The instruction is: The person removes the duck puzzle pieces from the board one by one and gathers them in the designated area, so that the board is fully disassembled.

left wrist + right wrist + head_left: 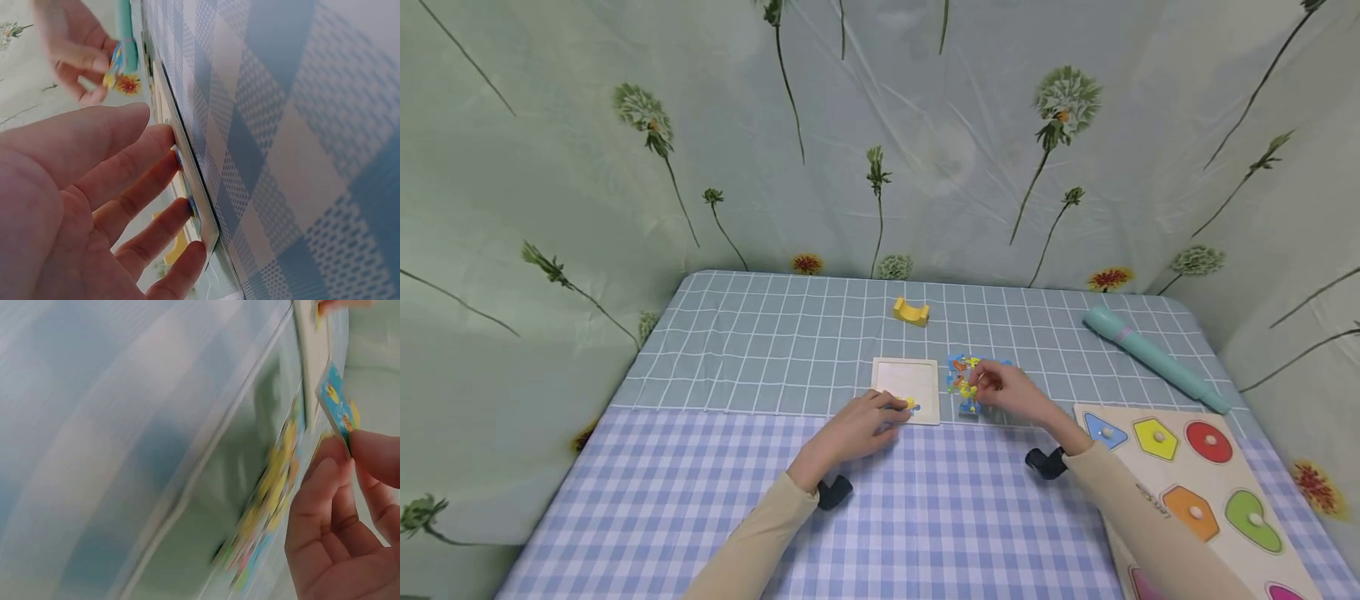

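Note:
My right hand [1009, 392] pinches a blue puzzle piece with yellow markings [336, 403] between thumb and fingertips, raised over a loose heap of colourful puzzle pieces [275, 481]. Left of the heap lies a shallow, pale wooden puzzle tray [898, 372]. A small blue and yellow puzzle piece [913, 405] lies inside the tray's lower right part. My left hand [859, 427] reaches over the tray's lower edge with loosely extended fingers, its fingertips touching the tray or that piece; exactly which, I cannot tell.
A yellow curved block [912, 312] sits beyond the tray. To the right lie a teal tube-shaped object [1157, 354] and a large wooden shape board with knobbed pieces [1138, 475], under the right sleeve. A floral curtain [955, 150] rises behind the table.

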`<state>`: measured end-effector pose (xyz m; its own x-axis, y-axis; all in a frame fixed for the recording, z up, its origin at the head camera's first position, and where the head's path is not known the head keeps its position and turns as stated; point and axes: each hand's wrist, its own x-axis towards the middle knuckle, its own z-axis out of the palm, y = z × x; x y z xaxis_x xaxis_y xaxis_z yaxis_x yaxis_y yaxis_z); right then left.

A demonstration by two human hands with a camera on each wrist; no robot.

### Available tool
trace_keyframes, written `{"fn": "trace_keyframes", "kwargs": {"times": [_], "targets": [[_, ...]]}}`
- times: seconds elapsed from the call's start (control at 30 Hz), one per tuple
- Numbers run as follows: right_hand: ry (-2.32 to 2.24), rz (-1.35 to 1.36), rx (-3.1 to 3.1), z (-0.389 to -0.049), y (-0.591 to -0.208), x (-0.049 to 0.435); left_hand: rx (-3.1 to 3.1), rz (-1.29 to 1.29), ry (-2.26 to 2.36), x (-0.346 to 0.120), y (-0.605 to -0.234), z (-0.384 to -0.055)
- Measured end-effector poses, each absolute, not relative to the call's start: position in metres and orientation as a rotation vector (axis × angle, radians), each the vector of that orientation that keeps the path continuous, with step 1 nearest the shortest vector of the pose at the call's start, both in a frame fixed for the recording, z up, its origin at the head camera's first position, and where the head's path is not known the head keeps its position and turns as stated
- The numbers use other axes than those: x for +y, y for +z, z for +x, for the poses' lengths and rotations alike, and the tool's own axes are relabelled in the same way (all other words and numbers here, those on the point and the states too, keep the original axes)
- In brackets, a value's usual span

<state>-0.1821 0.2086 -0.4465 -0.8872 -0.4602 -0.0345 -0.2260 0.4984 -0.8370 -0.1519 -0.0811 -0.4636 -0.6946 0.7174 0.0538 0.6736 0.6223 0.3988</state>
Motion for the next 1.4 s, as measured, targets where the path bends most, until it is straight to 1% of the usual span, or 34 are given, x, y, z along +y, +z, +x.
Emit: {"fn": "trace_keyframes", "kwargs": {"times": [0.13, 0.27, 0.43, 0.87, 0.97, 1.1, 1.2, 1.4], "targets": [[-1.251, -0.459, 2.548, -0.177, -0.447, 0.230, 2.728, 1.171, 0.595, -0.081, -0.463, -0.151], [-1.198, -0.330, 2.570, -0.172, -0.450, 0.241, 2.725, 1.160, 0.590, -0.081, -0.460, -0.150], [-1.124, -0.283, 2.621, -0.167, -0.455, 0.245, 2.720, 1.159, 0.586, -0.080, -0.460, -0.149], [-0.768, -0.379, 2.859, -0.164, -0.455, 0.234, 2.738, 1.197, 0.564, -0.083, -0.464, -0.148], [-0.810, -0.430, 2.860, -0.164, -0.452, 0.231, 2.731, 1.198, 0.594, -0.088, -0.465, -0.147], [-0.979, -0.596, 2.814, -0.168, -0.450, 0.219, 2.737, 1.187, 0.645, -0.099, -0.465, -0.146], [-1.104, -0.702, 2.728, -0.171, -0.449, 0.202, 2.741, 1.192, 0.655, -0.105, -0.466, -0.146], [-1.173, -0.795, 2.612, -0.174, -0.450, 0.160, 2.734, 1.193, 0.651, -0.108, -0.468, -0.147]]}}
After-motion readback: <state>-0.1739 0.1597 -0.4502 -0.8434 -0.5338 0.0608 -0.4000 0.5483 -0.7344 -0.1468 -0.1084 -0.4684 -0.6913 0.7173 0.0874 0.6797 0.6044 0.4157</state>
